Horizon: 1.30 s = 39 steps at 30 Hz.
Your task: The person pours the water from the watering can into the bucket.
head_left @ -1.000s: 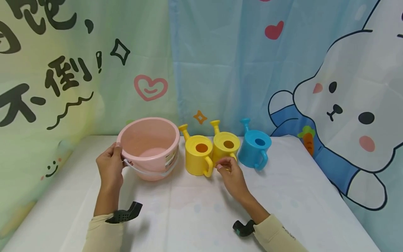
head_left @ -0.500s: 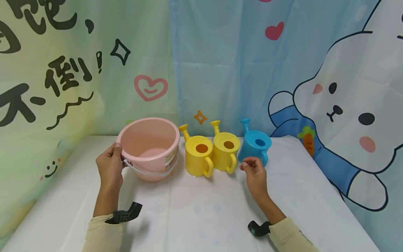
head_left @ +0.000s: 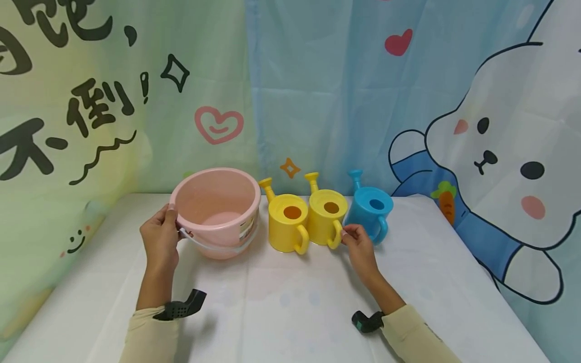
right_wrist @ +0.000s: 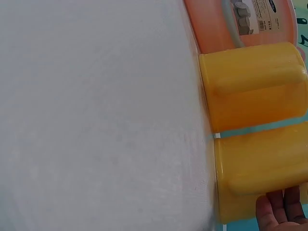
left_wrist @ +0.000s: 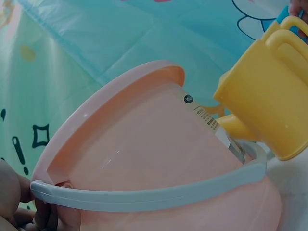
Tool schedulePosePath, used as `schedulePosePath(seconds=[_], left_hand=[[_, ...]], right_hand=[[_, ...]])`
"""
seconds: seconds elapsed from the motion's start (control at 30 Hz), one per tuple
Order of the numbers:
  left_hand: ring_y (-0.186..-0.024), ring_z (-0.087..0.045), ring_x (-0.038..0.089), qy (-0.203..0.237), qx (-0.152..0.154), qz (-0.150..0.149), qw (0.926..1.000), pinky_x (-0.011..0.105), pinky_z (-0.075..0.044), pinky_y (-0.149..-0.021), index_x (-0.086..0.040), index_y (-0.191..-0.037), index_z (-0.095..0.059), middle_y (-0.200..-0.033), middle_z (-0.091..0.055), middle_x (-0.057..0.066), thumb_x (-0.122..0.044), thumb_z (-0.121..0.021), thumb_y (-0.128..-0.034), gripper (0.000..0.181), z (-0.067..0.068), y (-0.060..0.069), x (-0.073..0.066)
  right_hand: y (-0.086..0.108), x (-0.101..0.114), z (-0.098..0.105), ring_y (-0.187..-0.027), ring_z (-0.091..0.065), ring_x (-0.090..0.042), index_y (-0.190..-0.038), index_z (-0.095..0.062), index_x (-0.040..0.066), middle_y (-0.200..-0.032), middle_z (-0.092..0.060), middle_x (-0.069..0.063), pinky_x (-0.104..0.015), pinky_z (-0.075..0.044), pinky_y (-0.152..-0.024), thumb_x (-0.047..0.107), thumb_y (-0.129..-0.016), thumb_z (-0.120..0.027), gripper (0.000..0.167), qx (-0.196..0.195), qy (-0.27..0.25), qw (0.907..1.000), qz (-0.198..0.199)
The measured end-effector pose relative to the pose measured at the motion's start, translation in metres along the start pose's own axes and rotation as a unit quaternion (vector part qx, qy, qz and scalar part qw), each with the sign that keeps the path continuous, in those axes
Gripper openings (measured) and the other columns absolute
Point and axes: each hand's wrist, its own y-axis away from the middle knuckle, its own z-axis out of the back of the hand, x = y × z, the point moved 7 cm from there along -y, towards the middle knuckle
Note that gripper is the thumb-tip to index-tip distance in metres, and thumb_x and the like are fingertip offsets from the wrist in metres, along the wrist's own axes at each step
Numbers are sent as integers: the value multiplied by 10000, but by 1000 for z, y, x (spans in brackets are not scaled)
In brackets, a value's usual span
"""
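Observation:
In the head view a pink bucket (head_left: pixel 227 237) with a pale swing handle stands on the table. My left hand (head_left: pixel 159 239) holds its left rim, thumb on the near side; in the left wrist view the fingers are partly hidden beneath the pale handle (left_wrist: pixel 154 199). Two yellow watering cans, a left one (head_left: pixel 282 236) and a middle one (head_left: pixel 319 224), stand beside it, then a blue watering can (head_left: pixel 364 214). My right hand (head_left: pixel 361 249) is at the middle can's handle (head_left: pixel 337 236), its fingertips against the handle's right side in the right wrist view.
A white cloth covers the table (head_left: pixel 281 312). Close behind the row hangs a printed curtain (head_left: pixel 299 101) with a rabbit figure at the right. The bucket and the left yellow can stand close together. Each wrist carries a black camera mount (head_left: pixel 183 305).
My right hand moved right from the middle yellow can to in front of the blue can, then back left to the middle can's handle. My left hand and the bucket stay put.

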Motion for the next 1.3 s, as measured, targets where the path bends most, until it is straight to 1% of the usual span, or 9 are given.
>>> schedulePosePath(seconds=[0.13, 0.33, 0.43, 0.6, 0.77, 0.87, 1.03, 1.13, 1.3], left_hand=[[-620, -543, 81, -28, 9, -11, 10000, 158, -517, -527, -46, -1401, -518, -966, -579, 130, -313, -538, -1007, 477, 0, 0, 0], [-651, -548, 91, -89, -9, 59, 9999, 158, -521, -547, -71, -1405, -523, -1009, -580, 134, -338, -540, -1001, 484, 1, 1, 1], [-655, -548, 89, -81, -11, 80, 9999, 156, -520, -551, -72, -1409, -519, -1020, -577, 137, -334, -538, -1003, 483, 0, 1, 0], [-619, -540, 87, -49, -6, 87, 10000, 159, -516, -531, -62, -1407, -517, -978, -567, 137, -327, -538, -1004, 483, 0, 0, -1], [-631, -552, 92, -46, 14, 90, 9999, 165, -522, -538, -72, -1409, -518, -1011, -577, 144, -327, -538, -1004, 478, 0, 0, 0], [-628, -553, 92, -62, 23, 59, 10000, 169, -523, -536, -69, -1410, -515, -991, -580, 130, -327, -539, -1004, 481, 0, 0, 0], [-649, -552, 91, -155, 13, 79, 9998, 166, -522, -545, -75, -1414, -512, -997, -578, 121, -343, -536, -1003, 491, 0, -1, 0], [-658, -555, 96, -123, -1, 95, 9999, 165, -523, -550, -78, -1412, -516, -1021, -574, 143, -344, -538, -1001, 490, 0, -1, 1], [-672, -551, 96, -124, -25, 55, 9999, 160, -521, -552, -74, -1406, -523, -1015, -572, 146, -339, -539, -1002, 483, 1, -1, 1]], right_hand=[[-4, -3, -5, -1126, -518, -289, -1251, -442, -37, -1229, -507, -187, -372, -454, -1015, 191, -1042, -469, 311, 178, -27, 9998, -105], [-8, -7, -12, -1091, -545, -308, -1186, -475, -50, -1178, -560, -228, -354, -448, -1019, 191, -1050, -453, 278, 490, -265, 9984, -66], [-9, -7, -13, -1056, -555, -300, -1152, -510, -55, -1128, -580, -224, -370, -457, -1010, 215, -1054, -442, 296, 579, -251, 9980, -35], [-9, -5, -15, -987, -573, -278, -1105, -544, -70, -1031, -603, -210, -366, -469, -984, 216, -1061, -405, 321, 720, -208, 9972, 43], [-8, -3, -20, -908, -540, -285, -1022, -514, -68, -932, -538, -183, -296, -469, -887, 228, -1072, -310, 362, 863, -186, 9961, 75], [-9, -4, -21, -897, -518, -291, -1002, -478, -45, -921, -486, -163, -265, -457, -845, 285, -1078, -274, 395, 834, -165, 9964, 36], [-11, -8, -17, -901, -489, -266, -1022, -446, -6, -931, -432, -133, -257, -444, -821, 380, -1076, -223, 450, 551, -40, 9985, -9], [-12, -9, -15, -881, -481, -260, -1020, -436, -3, -917, -413, -133, -266, -450, -808, 384, -1076, -218, 448, 434, -194, 9989, 51], [-12, -8, -14, -855, -475, -253, -998, -436, -6, -894, -405, -131, -266, -449, -788, 389, -1074, -234, 450, 436, -398, 9981, 191]])
